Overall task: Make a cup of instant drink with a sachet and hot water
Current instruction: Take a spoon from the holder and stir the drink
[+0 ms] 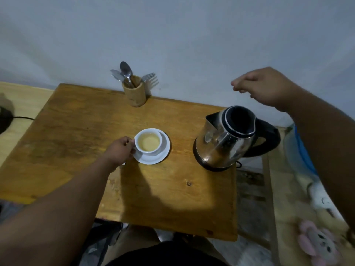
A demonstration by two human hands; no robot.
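A white cup [148, 140] filled with pale yellowish liquid stands on a white saucer [159, 156] in the middle of the wooden table [76, 131]. My left hand [120, 149] grips the cup at its left side, where the handle is hidden under my fingers. A steel electric kettle [224, 139] with a black lid and handle sits at the table's right edge. Above and behind the kettle, my right hand [263, 87] hovers in the air with fingers loosely curled and nothing visible in it. No sachet is in sight.
A wooden holder [134, 94] with spoons and a fork stands at the table's back edge against the wall. A black cable [21, 118] lies at the far left. Soft toys [317, 244] lie on a surface to the right.
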